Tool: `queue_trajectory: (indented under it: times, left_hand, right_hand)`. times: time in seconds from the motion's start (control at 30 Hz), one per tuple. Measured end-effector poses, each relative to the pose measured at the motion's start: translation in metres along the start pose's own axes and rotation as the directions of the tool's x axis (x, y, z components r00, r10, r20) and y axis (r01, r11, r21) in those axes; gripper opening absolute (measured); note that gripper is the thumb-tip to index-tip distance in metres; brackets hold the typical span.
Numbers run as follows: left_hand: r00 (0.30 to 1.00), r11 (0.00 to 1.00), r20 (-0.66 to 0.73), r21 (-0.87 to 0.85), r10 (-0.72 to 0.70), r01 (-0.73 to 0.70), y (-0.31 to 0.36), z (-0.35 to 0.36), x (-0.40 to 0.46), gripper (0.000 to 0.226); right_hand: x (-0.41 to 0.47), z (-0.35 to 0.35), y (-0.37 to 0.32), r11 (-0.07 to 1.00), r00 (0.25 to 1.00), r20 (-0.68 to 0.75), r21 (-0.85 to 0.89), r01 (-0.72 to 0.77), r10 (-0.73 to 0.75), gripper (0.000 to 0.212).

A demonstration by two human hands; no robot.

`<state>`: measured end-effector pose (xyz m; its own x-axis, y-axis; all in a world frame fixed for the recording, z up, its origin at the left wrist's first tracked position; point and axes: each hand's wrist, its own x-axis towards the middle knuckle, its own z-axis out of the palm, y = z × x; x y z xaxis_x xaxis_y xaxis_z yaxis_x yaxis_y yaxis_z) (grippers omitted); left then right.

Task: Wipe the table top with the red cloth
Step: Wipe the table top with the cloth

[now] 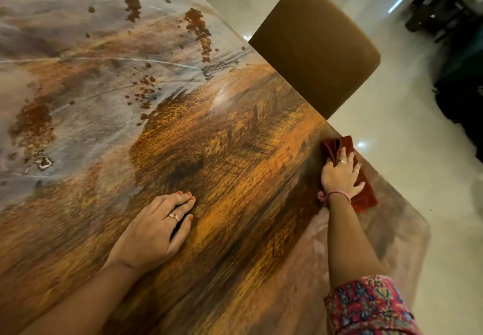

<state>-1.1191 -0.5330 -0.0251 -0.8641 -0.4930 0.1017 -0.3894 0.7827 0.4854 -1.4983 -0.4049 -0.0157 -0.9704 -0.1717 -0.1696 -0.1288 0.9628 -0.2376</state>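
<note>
Patterned sleeve (371, 306) is seen nearest, on the right arm; beyond it the right hand (339, 175) is laid flat on the red cloth (366, 193), which is bunched at the right edge of the bench (235, 152), just beside the olive chair back (316, 47). The left hand (156, 227) is rested palm-down near the middle of the near side, holding nothing. For a good wipe, even pressure should be kept through the palm and the cloth drawn in long overlapping strokes from the edge inward, so that no strip is missed; the far left of the top looks yet to be covered. The right fingers (342, 155) are spread and pressed onto the cloth, not curled round it; the left fingers (183, 199) lie straight and close together on the surface.
</note>
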Motion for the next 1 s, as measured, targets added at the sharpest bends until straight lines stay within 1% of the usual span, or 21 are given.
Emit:
queue_trajectory:
  times: [0.17,0.27,0.5,0.6,0.67,0.73,0.8,0.83,0.9,0.97,1.0]
  left_hand:
    - [1.0,1.0,-0.006,0.0,-0.002,0.002,0.001,0.001,0.001,0.049]
    - [1.0,1.0,0.001,-0.004,-0.002,0.002,0.001,0.001,0.001,0.047]
    - [1.0,1.0,0.012,-0.014,0.022,-0.022,0.001,-0.001,0.004,0.043]
    - [1.0,1.0,0.004,-0.008,0.024,-0.024,0.001,-0.002,0.006,0.043]
    - [1.0,1.0,-0.006,0.009,0.03,-0.03,0.0,-0.002,0.006,0.043]
    - [0.999,0.999,-0.008,0.013,0.035,-0.035,0.0,-0.001,0.006,0.044]
    - [1.0,0.999,0.0,0.023,0.028,-0.028,0.0,-0.002,0.004,0.045]
    - [1.0,0.999,0.009,0.028,0.025,-0.025,0.0,-0.001,0.004,0.045]
    - [0.999,1.0,0.047,0.015,0.003,-0.004,0.0,-0.003,0.003,0.045]
    - [0.996,1.0,0.09,0.006,-0.018,0.017,-0.001,-0.004,0.002,0.047]
    - [0.993,1.0,0.111,0.005,-0.024,0.023,-0.001,-0.005,0.002,0.049]
  right_hand:
    - [0.009,0.002,-0.027,0.998,0.998,0.023,0.031,-0.061,0.06,0.056]
    - [0.018,0.007,-0.064,0.999,0.999,0.04,0.026,-0.026,0.025,0.056]
    - [0.041,0.034,-0.189,0.98,0.977,0.069,0.023,0.199,-0.2,0.056]
    - [0.041,0.049,-0.239,0.952,0.947,0.097,-0.01,0.307,-0.305,0.055]
    - [0.03,0.059,-0.267,0.911,0.906,0.126,-0.035,0.412,-0.405,0.056]
    - [0.005,0.067,-0.284,0.831,0.827,0.156,-0.062,0.553,-0.539,0.056]
    - [-0.035,0.075,-0.29,0.695,0.69,0.184,-0.049,0.717,-0.7,0.058]
    - [-0.059,0.079,-0.287,0.609,0.601,0.196,-0.025,0.793,-0.775,0.059]
    - [-0.111,0.085,-0.27,0.423,0.399,0.232,0.062,0.904,-0.887,0.061]
    - [-0.153,0.087,-0.242,0.256,0.201,0.287,0.168,0.952,-0.937,0.065]
    - [-0.166,0.085,-0.226,0.19,0.117,0.313,0.213,0.959,-0.942,0.067]
